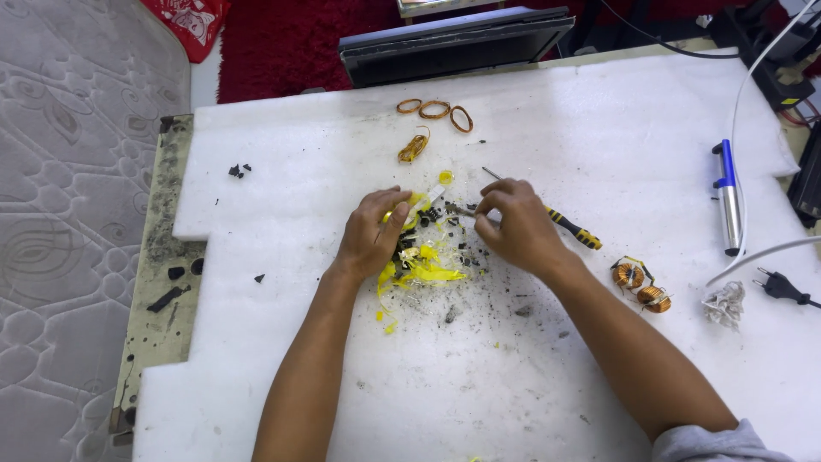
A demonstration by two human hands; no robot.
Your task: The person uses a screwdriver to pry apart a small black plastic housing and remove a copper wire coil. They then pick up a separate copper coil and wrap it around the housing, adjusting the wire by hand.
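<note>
Hands mid-frame: my left hand (369,235) grips a yellow-taped part (416,208), right hand (513,224) pinches a screwdriver (571,228); prying step, needs steady levering.

Home repair bench, soldering iron (728,198), copper coils (641,287)

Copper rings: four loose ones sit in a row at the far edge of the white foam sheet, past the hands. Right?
Not quite. The head view shows three copper rings in that row, not four. They do lie loose near the far edge of the white foam sheet, beyond the left hand and right hand. A tangled wire bundle lies separately, nearer the hands.
</note>
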